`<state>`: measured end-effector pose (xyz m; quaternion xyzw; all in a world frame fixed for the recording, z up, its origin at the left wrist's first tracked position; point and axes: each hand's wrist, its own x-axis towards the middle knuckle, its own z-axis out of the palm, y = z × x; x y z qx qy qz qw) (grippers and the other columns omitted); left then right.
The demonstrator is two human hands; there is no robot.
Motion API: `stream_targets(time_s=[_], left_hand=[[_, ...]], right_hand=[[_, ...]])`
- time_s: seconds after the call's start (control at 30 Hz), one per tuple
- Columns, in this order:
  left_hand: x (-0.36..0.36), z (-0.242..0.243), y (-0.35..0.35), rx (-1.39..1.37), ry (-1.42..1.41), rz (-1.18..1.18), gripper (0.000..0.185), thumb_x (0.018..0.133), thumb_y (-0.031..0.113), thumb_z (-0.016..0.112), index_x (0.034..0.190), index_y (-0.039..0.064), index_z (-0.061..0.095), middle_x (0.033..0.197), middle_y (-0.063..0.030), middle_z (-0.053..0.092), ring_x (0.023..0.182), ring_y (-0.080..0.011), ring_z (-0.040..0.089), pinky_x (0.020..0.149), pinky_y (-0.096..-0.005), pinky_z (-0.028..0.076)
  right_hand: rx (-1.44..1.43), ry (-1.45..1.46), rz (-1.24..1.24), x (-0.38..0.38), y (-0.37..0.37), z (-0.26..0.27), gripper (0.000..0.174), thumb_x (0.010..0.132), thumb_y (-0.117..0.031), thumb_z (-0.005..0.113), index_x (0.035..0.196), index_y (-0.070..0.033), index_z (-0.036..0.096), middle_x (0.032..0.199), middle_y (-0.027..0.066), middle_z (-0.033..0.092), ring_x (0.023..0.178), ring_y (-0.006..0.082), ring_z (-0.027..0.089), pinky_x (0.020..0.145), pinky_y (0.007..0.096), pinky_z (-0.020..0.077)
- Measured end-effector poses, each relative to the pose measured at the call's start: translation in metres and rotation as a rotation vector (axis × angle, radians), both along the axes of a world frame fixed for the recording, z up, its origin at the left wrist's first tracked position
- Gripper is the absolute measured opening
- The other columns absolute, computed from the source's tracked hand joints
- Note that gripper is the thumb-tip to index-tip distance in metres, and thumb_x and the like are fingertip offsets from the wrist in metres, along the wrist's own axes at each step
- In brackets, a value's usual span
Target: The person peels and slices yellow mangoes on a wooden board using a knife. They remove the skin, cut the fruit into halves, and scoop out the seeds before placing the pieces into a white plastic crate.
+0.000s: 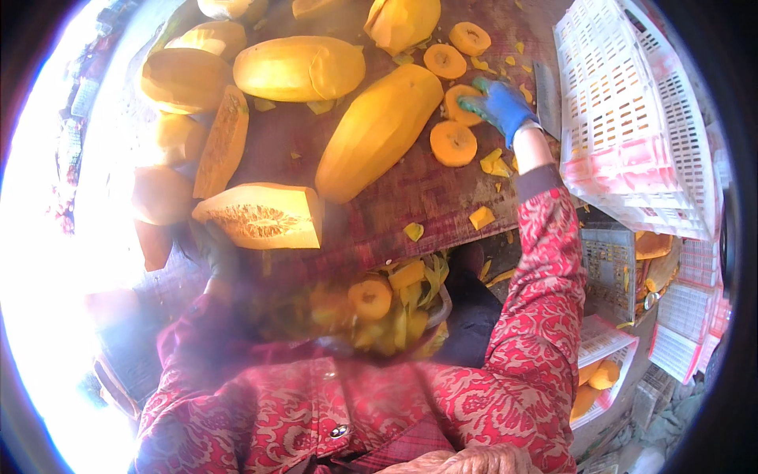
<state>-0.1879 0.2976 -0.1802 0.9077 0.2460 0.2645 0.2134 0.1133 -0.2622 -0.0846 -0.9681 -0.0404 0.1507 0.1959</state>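
My right hand point(500, 109), in a blue and green glove, has its fingers over a round pumpkin slice point(461, 105) at the right of the reddish board point(408, 189). Three more slices lie about it, one of them a pumpkin slice point(453, 144) just nearer to me. My left hand point(216, 252), dim and blurred, is at the near left end of a cut pumpkin piece point(266, 216) with its seed cavity showing; its grip is unclear. A long peeled pumpkin point(379, 133) lies between the hands, with another peeled pumpkin point(299, 68) beyond it.
A broad blade point(548, 99) lies at the board's right edge, beside a white plastic crate point(622, 118). Below the near edge is a container of peelings and pumpkin scraps point(408, 308). More peeled pumpkins point(186, 80) lie at left. A crate point(610, 272) stands lower right.
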Motion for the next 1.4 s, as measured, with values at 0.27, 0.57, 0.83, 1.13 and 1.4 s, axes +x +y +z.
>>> stream_targets(time_s=[0.27,0.57,0.83,1.13,1.4], left_hand=[[0.004,0.010,-0.010,0.026,0.022,0.000,0.071,0.104,0.046,0.037,0.151,-0.007,0.030,0.152,-0.0287,0.037,0.142,-0.0415,0.036,0.118,-0.0439,0.027],[0.007,0.027,-0.034,-0.070,-0.029,-0.053,0.068,0.105,0.045,0.038,0.151,-0.005,0.031,0.151,-0.0241,0.040,0.141,-0.0358,0.037,0.118,-0.0413,0.027],[0.008,0.031,-0.036,-0.038,-0.041,-0.073,0.065,0.103,0.045,0.042,0.142,-0.008,0.043,0.140,-0.0301,0.050,0.128,-0.0444,0.048,0.111,-0.0462,0.034],[0.016,0.007,-0.015,0.156,0.135,0.078,0.068,0.101,0.028,0.046,0.151,-0.013,0.024,0.151,-0.0369,0.032,0.137,-0.0480,0.041,0.104,-0.0553,0.042],[0.020,0.022,-0.029,0.062,-0.037,0.067,0.054,0.093,0.042,0.048,0.120,-0.004,0.046,0.118,-0.0324,0.058,0.108,-0.0484,0.056,0.094,-0.0531,0.044]], right_hand=[[0.060,-0.440,-0.037,0.079,0.015,0.016,0.086,0.076,-0.073,0.069,0.143,-0.022,0.054,0.153,0.0228,0.040,0.137,0.0420,0.044,0.109,0.0515,0.0416],[-0.519,-0.130,0.129,0.131,0.043,-0.032,0.089,0.079,-0.077,0.060,0.144,-0.017,0.053,0.160,0.0170,0.033,0.144,0.0413,0.035,0.117,0.0552,0.0303],[-0.423,-0.480,-0.090,0.036,0.003,-0.054,0.073,0.083,-0.075,0.057,0.147,-0.040,0.047,0.159,0.0223,0.031,0.142,0.0499,0.033,0.114,0.0556,0.0340],[-0.267,-0.339,-0.049,-0.018,0.004,-0.074,0.073,0.083,-0.077,0.054,0.144,-0.037,0.051,0.150,0.0250,0.042,0.134,0.0464,0.045,0.109,0.0556,0.0401],[-0.420,-0.531,-0.339,-0.192,0.117,-0.065,0.070,0.088,-0.073,0.050,0.139,-0.026,0.059,0.141,0.0330,0.051,0.141,0.0504,0.035,0.113,0.0666,0.0284]])
